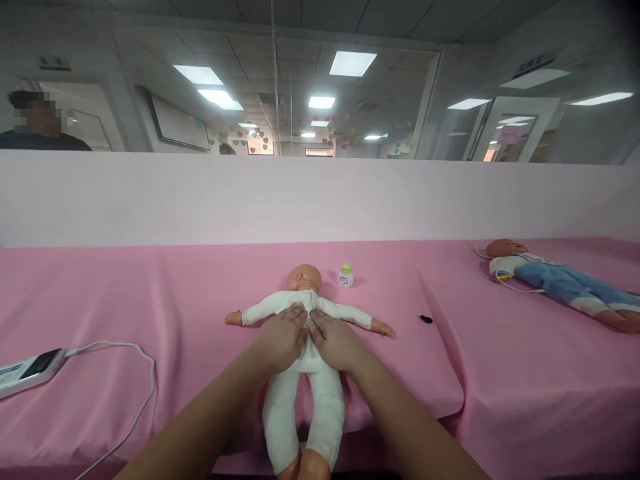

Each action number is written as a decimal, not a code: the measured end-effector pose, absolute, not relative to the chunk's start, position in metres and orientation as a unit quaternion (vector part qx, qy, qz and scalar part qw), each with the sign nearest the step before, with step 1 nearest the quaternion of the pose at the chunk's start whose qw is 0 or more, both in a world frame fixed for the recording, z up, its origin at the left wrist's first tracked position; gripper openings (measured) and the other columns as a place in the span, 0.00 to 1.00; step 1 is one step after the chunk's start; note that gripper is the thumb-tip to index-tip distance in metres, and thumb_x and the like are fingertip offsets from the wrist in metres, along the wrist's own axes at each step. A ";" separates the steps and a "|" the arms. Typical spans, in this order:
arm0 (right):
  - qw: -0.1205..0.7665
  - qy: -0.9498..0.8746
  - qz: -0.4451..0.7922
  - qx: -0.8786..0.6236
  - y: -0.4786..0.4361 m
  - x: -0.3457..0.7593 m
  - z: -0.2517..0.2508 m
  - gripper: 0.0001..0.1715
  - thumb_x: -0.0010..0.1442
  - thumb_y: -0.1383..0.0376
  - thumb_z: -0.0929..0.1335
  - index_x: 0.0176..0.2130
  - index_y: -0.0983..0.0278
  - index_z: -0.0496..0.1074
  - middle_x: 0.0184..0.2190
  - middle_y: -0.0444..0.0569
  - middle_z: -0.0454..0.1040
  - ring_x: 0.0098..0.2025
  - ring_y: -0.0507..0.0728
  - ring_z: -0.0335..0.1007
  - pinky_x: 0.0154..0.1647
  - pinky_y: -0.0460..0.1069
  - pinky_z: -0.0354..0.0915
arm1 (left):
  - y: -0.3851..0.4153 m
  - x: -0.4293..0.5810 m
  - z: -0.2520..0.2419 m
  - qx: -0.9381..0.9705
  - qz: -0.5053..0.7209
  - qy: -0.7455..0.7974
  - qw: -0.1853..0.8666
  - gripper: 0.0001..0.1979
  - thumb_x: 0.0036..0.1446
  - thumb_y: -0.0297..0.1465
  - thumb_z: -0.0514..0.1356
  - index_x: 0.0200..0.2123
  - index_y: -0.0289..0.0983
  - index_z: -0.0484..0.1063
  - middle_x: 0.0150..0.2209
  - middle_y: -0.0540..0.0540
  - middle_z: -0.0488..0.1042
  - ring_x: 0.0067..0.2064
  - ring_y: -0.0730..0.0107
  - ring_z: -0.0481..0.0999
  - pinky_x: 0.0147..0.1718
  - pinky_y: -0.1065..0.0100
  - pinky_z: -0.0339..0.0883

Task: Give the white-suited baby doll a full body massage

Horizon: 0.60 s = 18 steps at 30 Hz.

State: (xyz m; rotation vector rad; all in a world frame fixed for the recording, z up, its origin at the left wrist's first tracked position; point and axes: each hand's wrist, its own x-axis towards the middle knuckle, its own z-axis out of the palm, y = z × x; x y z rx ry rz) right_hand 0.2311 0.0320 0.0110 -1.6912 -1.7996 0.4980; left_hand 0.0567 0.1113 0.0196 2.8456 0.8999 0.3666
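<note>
We have the left hand [281, 337] and right hand [334, 341] side by side, flat on the chest of the white-suited plastic baby doll [305, 360], supine on the pink cloth table [150, 300]. Suit on; small green-capped bottle [345, 275] beside doll's head untouched.

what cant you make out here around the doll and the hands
Head view, the only one:
- Doll's torso: covered by left hand and right hand.
- Doll's feet: cut off by the bottom edge.
- Small bottle: label too small to read.
- Black item: too small to identify.
- White device: cut off by the left edge.
</note>
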 end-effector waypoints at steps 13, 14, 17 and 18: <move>0.324 -0.648 0.154 -0.672 0.050 0.249 0.015 0.37 0.73 0.54 0.61 0.73 0.69 0.57 0.73 0.56 0.58 0.75 0.62 0.52 0.75 0.57 0.50 | 0.136 0.064 0.043 0.927 0.166 0.331 0.058 0.30 0.70 0.39 0.48 0.69 0.31 0.65 0.71 0.35 0.62 0.72 0.50 0.61 0.71 0.49 0.54; 0.317 -0.652 0.151 -0.672 0.053 0.249 0.016 0.37 0.73 0.55 0.61 0.73 0.70 0.56 0.73 0.57 0.57 0.75 0.63 0.51 0.76 0.57 0.49 | 0.138 0.067 0.041 0.931 0.158 0.324 0.055 0.30 0.70 0.39 0.48 0.69 0.30 0.64 0.71 0.35 0.62 0.72 0.50 0.61 0.71 0.49 0.54; 0.291 -0.673 0.150 -0.663 0.062 0.246 0.012 0.36 0.73 0.60 0.60 0.74 0.70 0.55 0.74 0.57 0.56 0.75 0.63 0.52 0.76 0.57 0.49 | 0.140 0.074 0.031 0.940 0.145 0.303 0.058 0.30 0.69 0.37 0.49 0.68 0.26 0.65 0.70 0.32 0.64 0.72 0.48 0.61 0.72 0.51 0.52; 0.284 -0.681 0.150 -0.659 0.064 0.245 0.010 0.35 0.73 0.62 0.60 0.74 0.70 0.55 0.74 0.57 0.56 0.75 0.62 0.52 0.76 0.56 0.49 | 0.139 0.076 0.026 0.941 0.148 0.298 0.062 0.30 0.69 0.36 0.48 0.68 0.25 0.66 0.70 0.32 0.65 0.72 0.47 0.62 0.72 0.52 0.51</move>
